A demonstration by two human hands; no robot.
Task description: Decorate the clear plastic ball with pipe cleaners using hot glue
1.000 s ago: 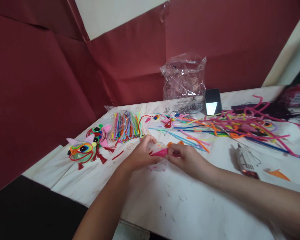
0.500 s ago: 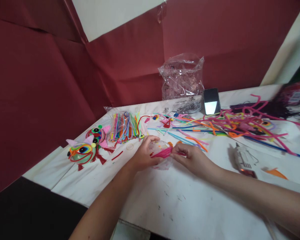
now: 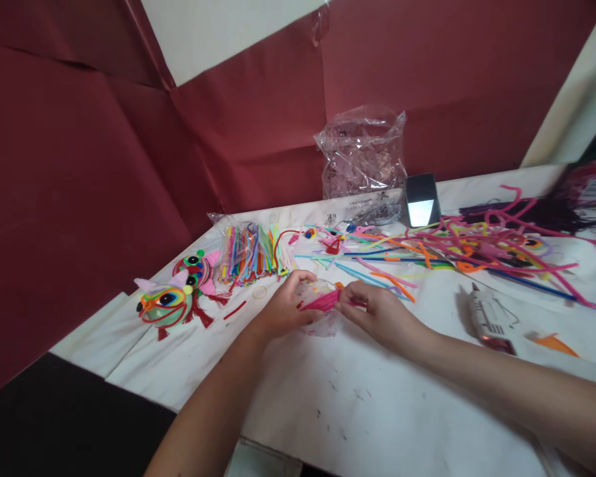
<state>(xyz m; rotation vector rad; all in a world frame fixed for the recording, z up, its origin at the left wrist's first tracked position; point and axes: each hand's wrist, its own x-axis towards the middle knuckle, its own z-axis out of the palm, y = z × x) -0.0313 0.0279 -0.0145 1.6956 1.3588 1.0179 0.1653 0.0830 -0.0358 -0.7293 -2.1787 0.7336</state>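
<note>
My left hand is curled round a clear plastic ball that rests on the white table. A pink pipe cleaner lies across the ball's front. My right hand pinches the right end of that pink pipe cleaner against the ball, fingers closed. Both hands meet at the middle of the table.
Two finished colourful ball creatures sit at the left. A bag of short coloured sticks, loose pipe cleaners, a crumpled clear bag, a phone, a glue gun and an orange scrap lie around.
Both hands have turned the ball slightly and the pink pipe cleaner now lies tighter across it. The camera has shifted a little.
</note>
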